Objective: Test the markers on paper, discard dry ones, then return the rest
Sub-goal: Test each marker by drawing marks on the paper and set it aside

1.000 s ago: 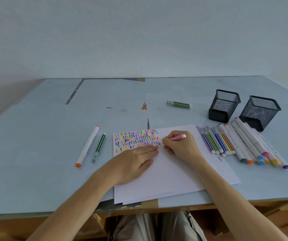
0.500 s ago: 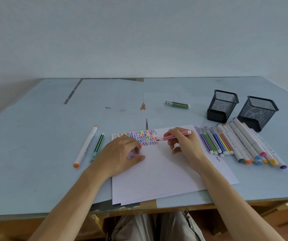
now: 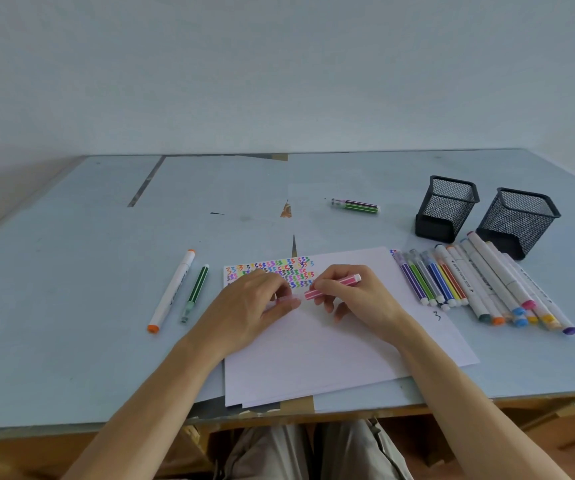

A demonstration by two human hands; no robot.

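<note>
Both hands meet over the paper (image 3: 314, 341): the pink marker (image 3: 334, 286) is pinched by the right hand (image 3: 355, 299), its long axis running left-right, tip end toward the left hand (image 3: 248, 310), where what seems its cap (image 3: 288, 299) is held, just apart.

We saw soft, even daylight, faint shadows beneath the hands, no glare; edges bowed with wide-angle distortion, and focus was slightly soft.
</note>
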